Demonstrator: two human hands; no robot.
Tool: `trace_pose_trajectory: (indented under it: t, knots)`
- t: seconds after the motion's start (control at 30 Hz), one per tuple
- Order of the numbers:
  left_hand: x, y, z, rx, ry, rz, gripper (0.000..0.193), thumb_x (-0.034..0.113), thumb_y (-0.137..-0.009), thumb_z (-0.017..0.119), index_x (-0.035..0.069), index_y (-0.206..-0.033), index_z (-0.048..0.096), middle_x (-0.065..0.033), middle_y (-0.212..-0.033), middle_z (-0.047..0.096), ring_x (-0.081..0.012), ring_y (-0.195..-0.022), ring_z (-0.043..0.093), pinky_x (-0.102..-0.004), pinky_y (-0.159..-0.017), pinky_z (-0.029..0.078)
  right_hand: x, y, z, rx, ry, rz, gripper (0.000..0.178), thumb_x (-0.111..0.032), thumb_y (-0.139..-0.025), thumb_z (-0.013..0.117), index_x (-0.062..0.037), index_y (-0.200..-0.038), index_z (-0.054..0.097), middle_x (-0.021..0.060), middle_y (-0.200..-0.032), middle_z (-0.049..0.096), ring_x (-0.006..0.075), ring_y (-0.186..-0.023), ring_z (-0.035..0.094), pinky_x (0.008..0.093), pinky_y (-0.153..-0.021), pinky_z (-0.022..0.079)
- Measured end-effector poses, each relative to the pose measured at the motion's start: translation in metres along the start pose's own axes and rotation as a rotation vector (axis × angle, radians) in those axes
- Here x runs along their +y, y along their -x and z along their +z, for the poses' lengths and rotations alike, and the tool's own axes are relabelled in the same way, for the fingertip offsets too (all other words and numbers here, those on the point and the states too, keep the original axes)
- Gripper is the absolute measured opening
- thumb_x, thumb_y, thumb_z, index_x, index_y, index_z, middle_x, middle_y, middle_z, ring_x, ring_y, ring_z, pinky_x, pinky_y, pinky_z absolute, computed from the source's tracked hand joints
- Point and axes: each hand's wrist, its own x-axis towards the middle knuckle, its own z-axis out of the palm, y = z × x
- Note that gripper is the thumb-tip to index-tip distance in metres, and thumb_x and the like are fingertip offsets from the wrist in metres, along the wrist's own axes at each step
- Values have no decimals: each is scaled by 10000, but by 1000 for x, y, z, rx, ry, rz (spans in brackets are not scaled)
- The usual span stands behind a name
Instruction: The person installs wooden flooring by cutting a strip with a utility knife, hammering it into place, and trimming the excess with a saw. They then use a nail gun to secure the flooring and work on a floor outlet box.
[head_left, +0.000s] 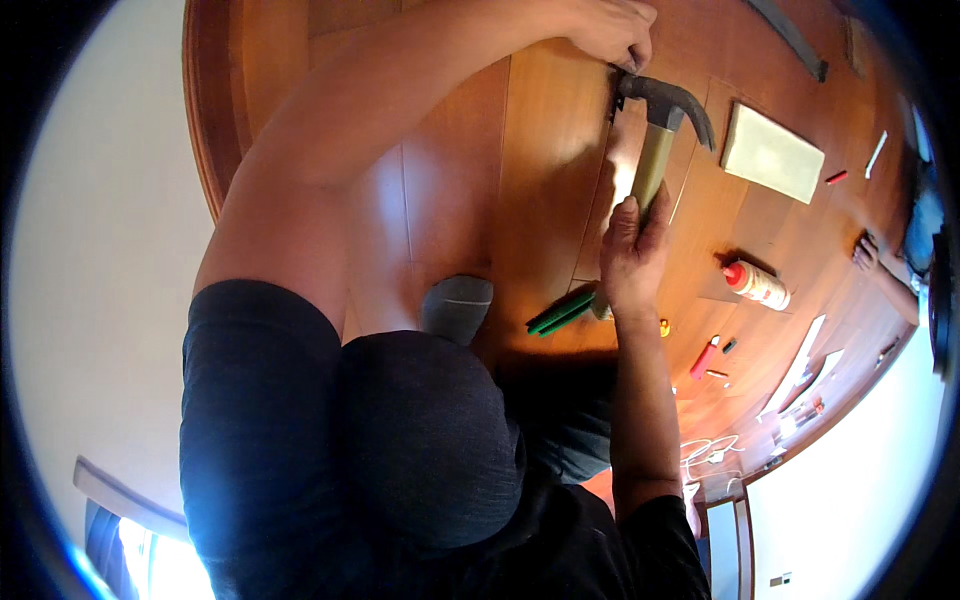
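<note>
In my right hand [636, 258] is a claw hammer [660, 115], its pale yellowish handle gripped and its dark claw turned toward the right. The hammer's striking face is against or very close to a small dark piece [618, 92] at a seam of the wooden floor. My left hand [612, 32] is just beyond it, fingers bent and pinched together right by the hammer head. What those fingers hold, if anything, is hidden. A green-edged object [562, 314] lies below my right hand, and a foot in a grey sock [457, 306] rests to its left.
On the floor to the right are a pale rectangular block [772, 152], a white bottle with a red cap [757, 285], a red-handled tool [705, 357], white strips [793, 368] and a white cable [712, 452]. Another person's hand [867, 250] touches the floor at far right. A white wall [95, 270] stands left.
</note>
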Motion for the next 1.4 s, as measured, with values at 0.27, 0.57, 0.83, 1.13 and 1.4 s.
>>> trace_pose_trajectory:
  t: [0.27, 0.57, 0.83, 1.13, 1.4]
  knots:
    - [2, 3, -8, -20, 13, 41, 313, 417, -963, 666, 256, -1207, 777, -52, -1274, 580, -293, -1286, 448, -490, -1085, 334, -7, -1, -2, 33, 152, -99, 360, -208, -1110, 499, -67, -1437, 448, -8, -806, 523, 82, -646, 480, 259, -560, 429]
    - [0, -2, -2, -11, 30, 10, 364, 434, -953, 691, 230, -1246, 761, -56, -1285, 569, -302, -1310, 437, -505, -1104, 325, -6, -1, -4, -44, 28, 51, 373, -237, -1115, 509, -74, -1437, 421, -35, -800, 492, 50, -614, 461, 236, -519, 406]
    - [2, -7, -4, -50, 10, -14, 365, 435, -955, 689, 244, -1259, 757, -65, -1305, 561, -305, -1336, 428, -519, -1109, 337, -4, -1, -6, -13, 105, 41, 381, -241, -1109, 524, -75, -1439, 430, -26, -803, 498, 58, -661, 467, 243, -563, 422]
    - [1, 1, -4, 1, 12, 38, 294, 419, -948, 687, 269, -1180, 787, -51, -1282, 573, -304, -1302, 453, -495, -1088, 362, -5, 0, -3, 150, -85, -167, 341, -233, -1116, 498, -58, -1406, 460, -2, -849, 509, 52, -635, 437, 233, -544, 394]
    - [-1, -4, -2, -31, 15, 7, 285, 421, -947, 680, 253, -1147, 794, -37, -1259, 581, -286, -1295, 461, -491, -1077, 363, -2, 5, -7, 104, -159, -60, 351, -249, -1107, 534, -87, -1396, 418, -15, -817, 504, 42, -594, 449, 220, -500, 388]
